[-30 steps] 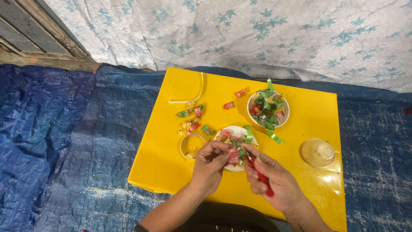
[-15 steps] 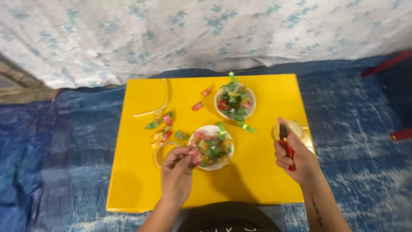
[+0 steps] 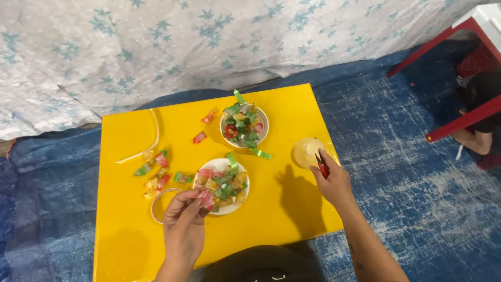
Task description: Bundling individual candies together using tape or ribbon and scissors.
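Note:
On a low yellow table (image 3: 282, 209) stand two white bowls of wrapped sweets, a near bowl (image 3: 222, 180) and a far bowl (image 3: 244, 125). My left hand (image 3: 185, 224) pinches a red wrapped sweet (image 3: 207, 198) at the near bowl's front rim. My right hand (image 3: 332, 180) grips a small red tool (image 3: 323, 168), its tip over a round yellowish lid (image 3: 307, 151) near the table's right edge.
Loose sweets (image 3: 156, 169) lie left of the near bowl, with a clear ring (image 3: 159, 201) and a curved clear strip (image 3: 151, 138). Blue tarp (image 3: 402, 172) covers the floor. A red frame (image 3: 459, 122) stands far right; patterned cloth (image 3: 182, 47) hangs behind.
My right hand has moved away from the near bowl to the round lid at the right. My left hand stays at the near bowl. The view has shifted right.

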